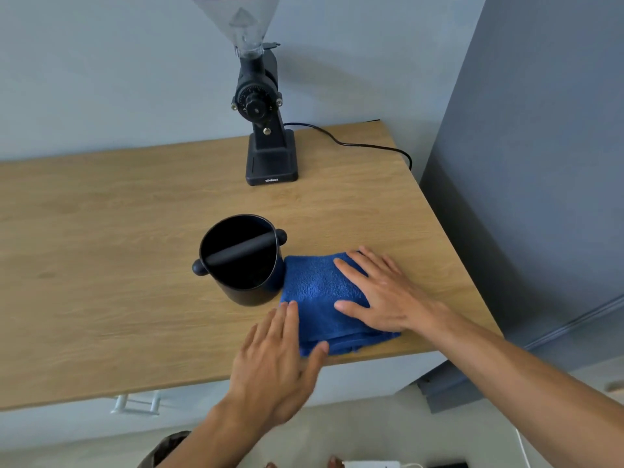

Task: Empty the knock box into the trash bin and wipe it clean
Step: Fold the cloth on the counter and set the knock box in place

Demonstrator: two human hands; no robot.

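Observation:
A black round knock box point(240, 261) with a bar across its mouth stands upright on the wooden counter point(101, 265); its inside looks dark. A folded blue cloth point(315, 298) lies right beside it, touching its right side. My right hand point(378, 292) rests flat on the cloth, fingers spread. My left hand point(277, 359) is flat with fingers apart at the cloth's near left corner, its thumb touching the cloth's front edge. Neither hand grips anything. No trash bin is clearly visible.
A black coffee grinder point(266, 130) with a clear hopper stands at the back of the counter, its cord point(354, 145) trailing right. A grey tall cabinet point(540, 163) rises to the right. A drawer handle point(135, 403) shows below the counter's front edge.

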